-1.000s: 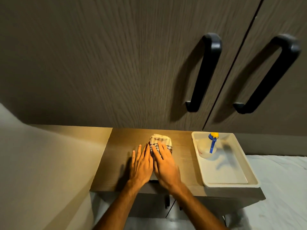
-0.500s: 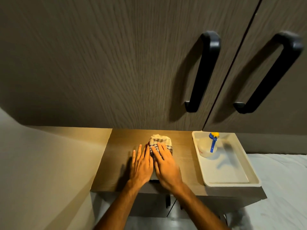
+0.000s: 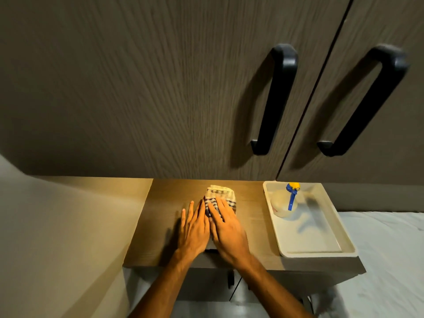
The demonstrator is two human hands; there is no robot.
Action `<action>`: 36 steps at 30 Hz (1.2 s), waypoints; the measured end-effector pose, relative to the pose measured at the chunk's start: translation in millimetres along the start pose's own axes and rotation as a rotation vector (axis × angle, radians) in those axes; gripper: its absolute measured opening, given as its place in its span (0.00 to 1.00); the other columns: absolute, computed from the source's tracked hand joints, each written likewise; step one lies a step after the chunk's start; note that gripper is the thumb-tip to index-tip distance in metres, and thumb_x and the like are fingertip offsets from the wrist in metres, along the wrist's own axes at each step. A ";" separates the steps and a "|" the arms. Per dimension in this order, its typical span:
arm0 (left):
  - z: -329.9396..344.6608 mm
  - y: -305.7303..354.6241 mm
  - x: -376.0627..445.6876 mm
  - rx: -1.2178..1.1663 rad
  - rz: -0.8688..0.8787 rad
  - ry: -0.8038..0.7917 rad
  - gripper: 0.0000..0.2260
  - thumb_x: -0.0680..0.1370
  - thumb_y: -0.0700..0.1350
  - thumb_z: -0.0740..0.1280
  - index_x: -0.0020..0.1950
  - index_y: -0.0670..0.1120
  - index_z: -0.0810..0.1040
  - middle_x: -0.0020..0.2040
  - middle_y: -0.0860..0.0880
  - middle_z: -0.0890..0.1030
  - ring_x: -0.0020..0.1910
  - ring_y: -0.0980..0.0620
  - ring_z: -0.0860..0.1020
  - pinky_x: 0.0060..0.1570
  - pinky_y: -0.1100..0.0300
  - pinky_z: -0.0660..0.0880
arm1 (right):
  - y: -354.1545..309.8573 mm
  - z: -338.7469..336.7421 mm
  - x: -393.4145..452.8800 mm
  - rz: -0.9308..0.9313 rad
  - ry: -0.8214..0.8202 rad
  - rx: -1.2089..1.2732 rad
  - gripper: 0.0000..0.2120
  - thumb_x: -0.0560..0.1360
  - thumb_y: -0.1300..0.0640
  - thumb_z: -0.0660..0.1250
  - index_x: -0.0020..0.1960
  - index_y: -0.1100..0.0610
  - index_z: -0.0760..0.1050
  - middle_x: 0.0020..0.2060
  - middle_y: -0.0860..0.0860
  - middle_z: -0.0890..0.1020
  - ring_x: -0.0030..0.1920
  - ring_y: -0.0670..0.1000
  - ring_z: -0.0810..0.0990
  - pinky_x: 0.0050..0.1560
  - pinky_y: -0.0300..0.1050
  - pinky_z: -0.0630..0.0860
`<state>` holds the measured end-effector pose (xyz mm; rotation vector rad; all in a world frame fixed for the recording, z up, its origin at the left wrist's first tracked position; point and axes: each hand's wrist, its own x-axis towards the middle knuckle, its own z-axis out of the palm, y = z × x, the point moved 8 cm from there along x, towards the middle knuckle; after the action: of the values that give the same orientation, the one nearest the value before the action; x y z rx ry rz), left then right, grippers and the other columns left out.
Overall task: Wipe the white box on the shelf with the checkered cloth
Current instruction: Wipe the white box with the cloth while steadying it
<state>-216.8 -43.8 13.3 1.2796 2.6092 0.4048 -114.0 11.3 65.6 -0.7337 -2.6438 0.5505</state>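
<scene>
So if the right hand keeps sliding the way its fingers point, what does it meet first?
The right hand already lies on the checkered cloth; beyond that, probably the cabinet door, though depth is unclear.

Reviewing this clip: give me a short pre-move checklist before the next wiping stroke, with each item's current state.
1. Right hand flat on the checkered cloth: ok.
2. Left hand flat beside it, steadying: ok.
3. White box under the hands and cloth: cannot tell, almost wholly hidden.
4. Tray apart from the cloth: ok.
5. Spray bottle inside the tray, out of the wiping path: ok.
6. Shelf space left of the hands free: ok.
</scene>
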 end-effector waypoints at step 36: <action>-12.9 62.5 40.9 0.020 0.038 0.031 0.30 0.82 0.59 0.44 0.82 0.49 0.59 0.83 0.47 0.62 0.85 0.47 0.53 0.84 0.43 0.43 | 99.2 18.6 20.5 0.626 -0.068 1.142 0.23 0.86 0.44 0.48 0.79 0.45 0.62 0.77 0.49 0.69 0.76 0.51 0.69 0.79 0.53 0.64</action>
<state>-199.1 23.4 43.6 1.3423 2.6244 0.4100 -97.2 95.9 9.4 -1.0689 -1.5965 1.9894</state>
